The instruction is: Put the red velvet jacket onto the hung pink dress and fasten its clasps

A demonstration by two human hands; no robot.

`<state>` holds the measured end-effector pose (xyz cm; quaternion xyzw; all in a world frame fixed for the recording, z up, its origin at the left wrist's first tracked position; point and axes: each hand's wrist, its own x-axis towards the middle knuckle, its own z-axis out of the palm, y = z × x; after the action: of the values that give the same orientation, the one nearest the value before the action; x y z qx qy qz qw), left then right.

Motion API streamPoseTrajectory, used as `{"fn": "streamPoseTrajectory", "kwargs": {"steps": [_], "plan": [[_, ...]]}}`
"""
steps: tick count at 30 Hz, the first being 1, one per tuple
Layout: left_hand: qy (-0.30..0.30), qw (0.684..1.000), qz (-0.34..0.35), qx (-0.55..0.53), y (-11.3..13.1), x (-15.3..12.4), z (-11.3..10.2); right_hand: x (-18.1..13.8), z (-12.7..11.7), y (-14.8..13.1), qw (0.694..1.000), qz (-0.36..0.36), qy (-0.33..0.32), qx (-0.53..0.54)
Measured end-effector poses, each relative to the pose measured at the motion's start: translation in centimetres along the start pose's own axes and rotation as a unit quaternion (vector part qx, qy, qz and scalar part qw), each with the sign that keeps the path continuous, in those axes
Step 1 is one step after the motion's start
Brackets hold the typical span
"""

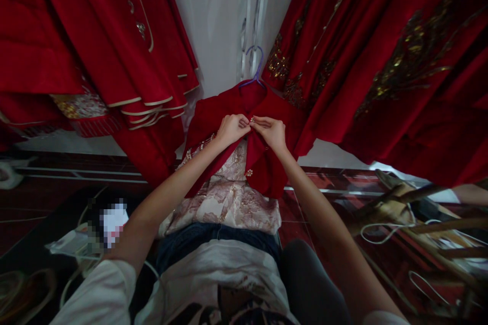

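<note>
A short red jacket hangs in front of me on a purple hanger, its patterned pale lining showing where the lower front falls apart. My left hand pinches the jacket's front edge near the top. Close against it, my right hand has its thumb and fingers closed at a small pearly button on the other edge. The fingertips of both hands nearly meet, and they partly hide the button and any buttonhole. Lower on the front sits another beaded button.
Red garments with gold decoration hang at the right, and more red garments hang at the left. A white cabinet stands behind. Wooden chair-like bars are at lower right. A dark surface with blurred items lies at left.
</note>
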<state>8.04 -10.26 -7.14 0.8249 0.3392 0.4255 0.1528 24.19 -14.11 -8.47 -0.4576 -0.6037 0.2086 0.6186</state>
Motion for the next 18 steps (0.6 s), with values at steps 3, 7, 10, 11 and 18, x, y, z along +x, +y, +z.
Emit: {"fn": "streamPoseTrajectory", "kwargs": {"steps": [3, 7, 10, 11, 18], "plan": [[-0.010, 1.000, 0.012, 0.018, 0.0, 0.2, -0.1, 0.1, 0.0, 0.1, 1.000, -0.001, -0.011, -0.002], [-0.007, 1.000, 0.008, -0.022, -0.5, -0.2, 0.8, -0.8, 0.4, 0.7, 0.999, -0.011, -0.038, -0.002], [-0.005, 0.998, 0.000, -0.056, -0.5, -2.0, 1.6, -2.9, 0.5, 1.6, 0.997, -0.050, -0.055, -0.028], [-0.014, 0.999, 0.005, -0.048, -0.5, -3.0, 1.6, -3.8, 0.3, 1.9, 0.996, -0.056, -0.053, -0.047], [-0.075, 0.984, -0.005, 0.162, -2.3, -10.6, -0.9, -7.3, -3.9, 3.9, 0.981, 0.050, -0.038, -0.185]]}}
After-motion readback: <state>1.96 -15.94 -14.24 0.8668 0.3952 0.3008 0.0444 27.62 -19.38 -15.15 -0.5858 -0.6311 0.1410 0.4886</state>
